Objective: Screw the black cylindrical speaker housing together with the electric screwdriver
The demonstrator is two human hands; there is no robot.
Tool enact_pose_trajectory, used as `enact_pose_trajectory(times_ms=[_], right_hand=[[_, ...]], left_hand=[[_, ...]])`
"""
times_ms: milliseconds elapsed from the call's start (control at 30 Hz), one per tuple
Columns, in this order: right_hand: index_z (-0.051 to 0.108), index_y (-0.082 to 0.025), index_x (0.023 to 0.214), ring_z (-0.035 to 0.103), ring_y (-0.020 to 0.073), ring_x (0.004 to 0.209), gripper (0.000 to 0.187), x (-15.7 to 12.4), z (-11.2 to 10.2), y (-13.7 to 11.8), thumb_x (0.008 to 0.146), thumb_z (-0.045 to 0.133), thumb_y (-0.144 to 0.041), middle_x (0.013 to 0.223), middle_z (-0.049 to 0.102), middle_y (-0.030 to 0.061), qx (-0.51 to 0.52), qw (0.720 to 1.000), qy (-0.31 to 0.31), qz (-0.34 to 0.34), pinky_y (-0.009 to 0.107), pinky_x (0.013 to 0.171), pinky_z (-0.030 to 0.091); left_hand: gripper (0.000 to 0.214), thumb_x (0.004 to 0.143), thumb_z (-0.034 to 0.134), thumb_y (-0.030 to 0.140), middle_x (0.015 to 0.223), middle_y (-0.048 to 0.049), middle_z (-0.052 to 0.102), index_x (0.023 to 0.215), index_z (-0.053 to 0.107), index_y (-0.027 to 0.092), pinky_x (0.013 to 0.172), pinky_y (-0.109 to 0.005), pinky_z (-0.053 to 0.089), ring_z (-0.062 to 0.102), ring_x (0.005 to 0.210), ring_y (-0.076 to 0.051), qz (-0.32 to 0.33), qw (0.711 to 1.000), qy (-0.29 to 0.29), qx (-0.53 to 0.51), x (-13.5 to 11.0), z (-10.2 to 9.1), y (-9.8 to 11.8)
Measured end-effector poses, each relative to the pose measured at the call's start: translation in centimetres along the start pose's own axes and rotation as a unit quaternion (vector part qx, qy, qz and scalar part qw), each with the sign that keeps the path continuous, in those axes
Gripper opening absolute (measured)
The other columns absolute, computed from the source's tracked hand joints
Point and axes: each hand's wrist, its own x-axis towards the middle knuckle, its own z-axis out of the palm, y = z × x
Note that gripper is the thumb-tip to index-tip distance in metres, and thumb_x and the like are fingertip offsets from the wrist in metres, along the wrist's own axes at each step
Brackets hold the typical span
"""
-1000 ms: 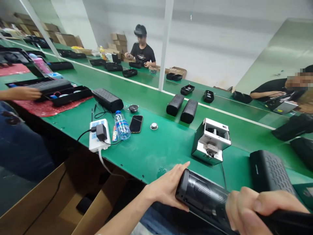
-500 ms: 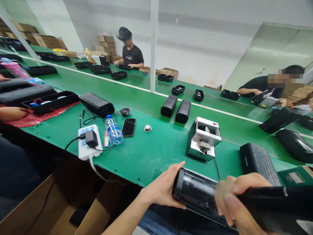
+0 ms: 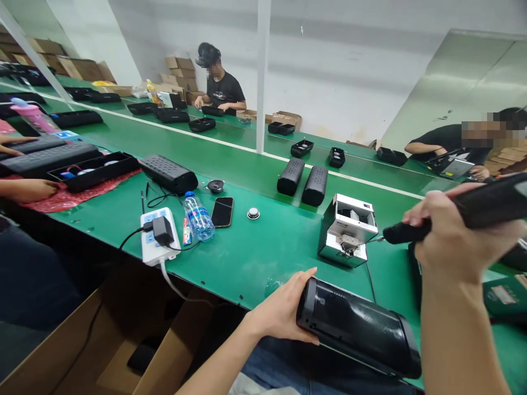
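Left hand (image 3: 280, 315) is gripping the near end of the glossy, rigid, likely slippery speaker shell (image 3: 358, 329); right hand (image 3: 450, 241) is gripping the screwdriver (image 3: 473, 211) above it.

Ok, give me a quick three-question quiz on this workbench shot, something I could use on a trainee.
1. True or false: the left hand rests on one end of the black speaker shell at the bench edge.
2. What does the right hand grip?
A. a water bottle
B. a black electric screwdriver
C. a phone
3. Fill in: the screwdriver's tip points toward the small silver ____ on the green bench.

Key: 1 true. 2 B. 3 screw feeder box.
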Motion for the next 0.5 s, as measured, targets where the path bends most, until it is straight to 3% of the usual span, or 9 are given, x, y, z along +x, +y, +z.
enact_pose_trajectory(times_ms=[67, 200, 500], right_hand=[[0.061, -0.018, 0.079, 0.055, 0.0242, 0.045, 0.019, 0.1, 0.8, 1.9, 0.073, 0.079, -0.022, 0.058, 0.051, -0.0002, 0.004, 1.0, -0.02, -0.021, 0.035, 0.043, 0.049], [0.063, -0.016, 0.082, 0.055, 0.0237, 0.045, 0.019, 0.2, 0.6, 3.9, 0.075, 0.079, -0.022, 0.058, 0.051, -0.0004, -0.007, 0.999, -0.035, 0.005, 0.033, 0.043, 0.048], [0.062, -0.015, 0.084, 0.054, 0.0195, 0.044, 0.017, 0.1, 1.0, 3.7, 0.075, 0.076, -0.015, 0.059, 0.051, -0.0014, 0.02, 0.998, -0.055, 0.021, 0.028, 0.042, 0.047]], left_hand=[[0.149, 0.061, 0.104, 0.061, 0.169, -0.0223, 0.042, 0.174, 0.014, 0.028, 0.129, -0.06, 0.044, 0.047, 0.155, -0.045, -0.002, 1.0, -0.001, 0.0, 0.0, 0.0, 0.0], [0.149, 0.06, 0.104, 0.06, 0.168, -0.0222, 0.042, 0.174, 0.013, 0.029, 0.128, -0.059, 0.045, 0.049, 0.154, -0.045, -0.004, 1.0, -0.003, 0.004, 0.0, 0.0, 0.0], [0.152, 0.06, 0.104, 0.062, 0.168, -0.0223, 0.042, 0.175, 0.01, 0.029, 0.13, -0.06, 0.041, 0.049, 0.154, -0.046, -0.012, 1.0, -0.006, 0.001, -0.1, 0.0, 0.0]])
